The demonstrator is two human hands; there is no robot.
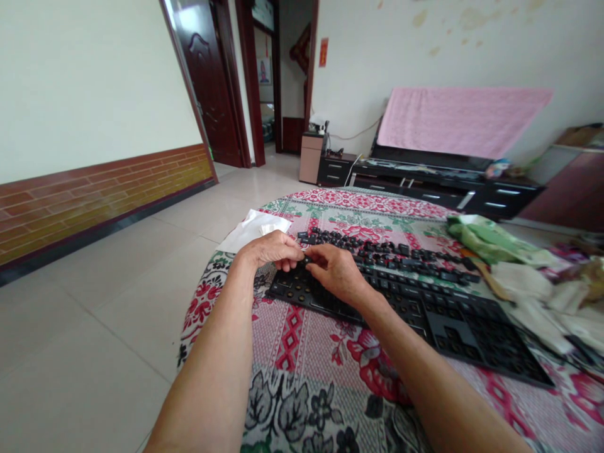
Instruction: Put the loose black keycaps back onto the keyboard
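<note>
A black keyboard base (462, 324) with its keycaps taken off lies on a round table covered by a red and green flowered cloth (311, 365). Rows of loose black keycaps (387, 251) lie on the cloth just behind it. My left hand (271, 248) and my right hand (336, 270) meet over the keyboard's left end. Both hands are pinched together on a small black keycap (306, 259), which is mostly hidden by the fingers.
A white tissue (252, 229) lies at the table's far left edge. Green and white cloths (500, 242) are heaped at the right. Behind stand a black low cabinet (448, 185) under a pink towel (462, 119), and a dark door (207, 82) at the left. Tiled floor lies left of the table.
</note>
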